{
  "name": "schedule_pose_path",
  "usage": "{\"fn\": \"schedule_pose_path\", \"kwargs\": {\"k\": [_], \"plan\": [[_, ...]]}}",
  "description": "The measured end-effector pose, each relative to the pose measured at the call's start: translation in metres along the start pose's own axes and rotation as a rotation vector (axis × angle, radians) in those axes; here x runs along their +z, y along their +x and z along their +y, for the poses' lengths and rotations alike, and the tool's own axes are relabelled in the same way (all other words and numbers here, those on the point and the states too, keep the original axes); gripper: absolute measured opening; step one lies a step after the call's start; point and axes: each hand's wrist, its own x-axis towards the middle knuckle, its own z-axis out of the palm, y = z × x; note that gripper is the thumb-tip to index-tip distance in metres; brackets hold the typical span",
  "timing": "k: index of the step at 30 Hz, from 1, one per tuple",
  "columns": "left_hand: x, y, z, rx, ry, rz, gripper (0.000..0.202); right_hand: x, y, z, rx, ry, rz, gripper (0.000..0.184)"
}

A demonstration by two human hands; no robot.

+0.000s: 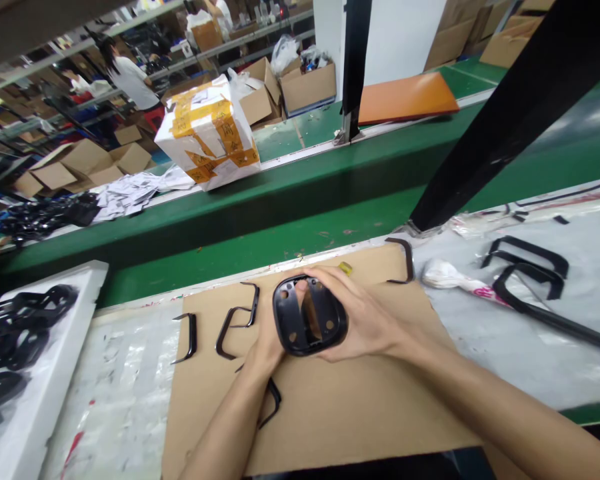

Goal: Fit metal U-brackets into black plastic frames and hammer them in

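Note:
Both hands grip a black plastic oval housing above a flat brown cardboard sheet. My left hand holds its lower left side, and my right hand wraps its right side, with fingers across the top. Several black curved plastic handles lie on the cardboard around my hands, including one at the left and one on the far edge. Another black handle lies partly hidden beneath my left wrist. A small yellow piece sits just beyond my right fingers.
A white tray of black parts stands at the left. To the right lie more black handles and a white wrapped bundle. A green bench and black post stand ahead; a taped box and a co-worker are beyond.

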Motion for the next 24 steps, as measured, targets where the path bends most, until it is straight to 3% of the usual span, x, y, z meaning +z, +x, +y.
{"fn": "schedule_pose_path", "kwargs": {"k": [3,7,12,16,19,24], "plan": [[-0.003,0.006,0.005,-0.064,-0.142,-0.067,0.035,-0.011,0.001,0.005,0.126,0.184,0.034,0.119],[-0.003,0.009,0.011,-0.277,-0.480,-0.196,0.038,-0.024,0.002,0.007,0.269,0.433,-0.053,0.123],[0.000,0.009,0.005,-0.387,-0.680,-0.197,0.042,-0.030,0.002,0.009,0.336,0.643,-0.155,0.119],[0.000,0.010,0.000,-0.326,-0.637,-0.145,0.041,-0.030,0.000,0.013,0.385,0.828,-0.251,0.118],[0.001,0.009,-0.002,-0.226,-0.568,-0.106,0.039,-0.027,0.000,0.013,0.413,0.937,-0.238,0.117],[0.000,0.004,-0.005,-0.082,-0.470,-0.219,0.035,-0.023,0.002,0.005,0.386,0.710,-0.084,0.110]]}}
